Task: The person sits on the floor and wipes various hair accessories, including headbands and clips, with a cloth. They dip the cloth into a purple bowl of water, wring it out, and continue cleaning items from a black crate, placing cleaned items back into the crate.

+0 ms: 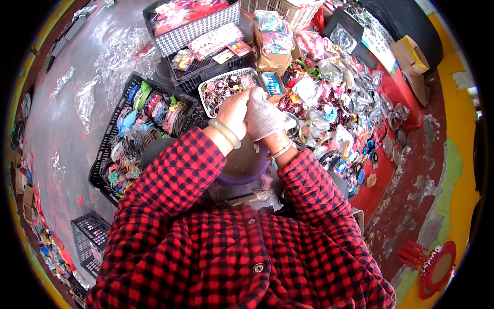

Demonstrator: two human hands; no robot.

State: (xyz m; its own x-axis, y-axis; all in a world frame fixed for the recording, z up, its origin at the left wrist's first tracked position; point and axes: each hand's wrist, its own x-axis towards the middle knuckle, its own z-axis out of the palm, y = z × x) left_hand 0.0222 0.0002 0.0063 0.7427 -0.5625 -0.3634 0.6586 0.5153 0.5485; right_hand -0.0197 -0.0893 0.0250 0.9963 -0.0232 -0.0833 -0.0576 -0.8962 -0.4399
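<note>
My bare left hand (pixel 232 113) and gloved right hand (pixel 265 117) meet, together, above the purple-rimmed basin (pixel 243 179); whether either grips anything, I cannot tell.

**Wide view from the head, looking down**

The view comes from the left one of two fisheye cameras worn side by side on the person's head. It looks steeply down and somewhat forward, upright and unmirrored. The jacket (pixel 226 257) is nearest, filling the lower middle, and its sleeves (pixel 172 167) lead upward and inward. The left hand (pixel 233 112) and right hand (pixel 263 118) meet a little above the centre, farther off than the jacket. The crate (pixel 200 32) at the top lies farther ahead. The floor (pixel 59 123) spreads across the left; a yellow band (pixel 455 118) bends along the right. Black rings the round field.
</note>
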